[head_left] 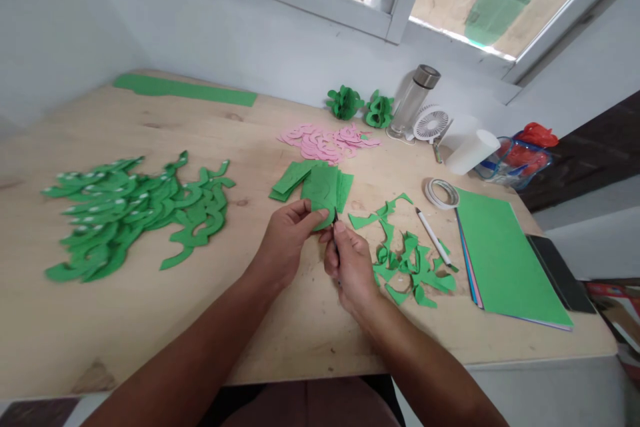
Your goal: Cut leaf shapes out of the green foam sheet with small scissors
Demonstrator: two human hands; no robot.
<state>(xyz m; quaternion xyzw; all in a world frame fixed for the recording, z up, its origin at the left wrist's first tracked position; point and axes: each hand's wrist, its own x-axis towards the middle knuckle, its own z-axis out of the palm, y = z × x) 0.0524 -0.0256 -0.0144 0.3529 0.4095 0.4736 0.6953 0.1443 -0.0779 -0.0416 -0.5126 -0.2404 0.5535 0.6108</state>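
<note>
My left hand (285, 240) pinches a piece of green paper (323, 190) with curved lines drawn on it, thumb on top. In my right hand (353, 260) is a small dark pair of scissors (335, 216), its blades at the paper's right edge; most of the handle is hidden by the fingers. Just beyond the hands lie more green paper pieces (290, 180), partly behind the held one. Green offcuts (410, 267) are scattered right of my right hand. To the left, curvy green cut-outs (115, 213) lie in a large overlapping heap, some with white spots.
Pink cut-outs (325, 143) lie farther back, before two green paper balls (345, 102). A bottle (415, 100), a small fan (431, 123), a white roll (473, 151) and tape (441, 193) stand or lie at right. A white pen (433, 237) lies beside stacked coloured sheets (510, 253).
</note>
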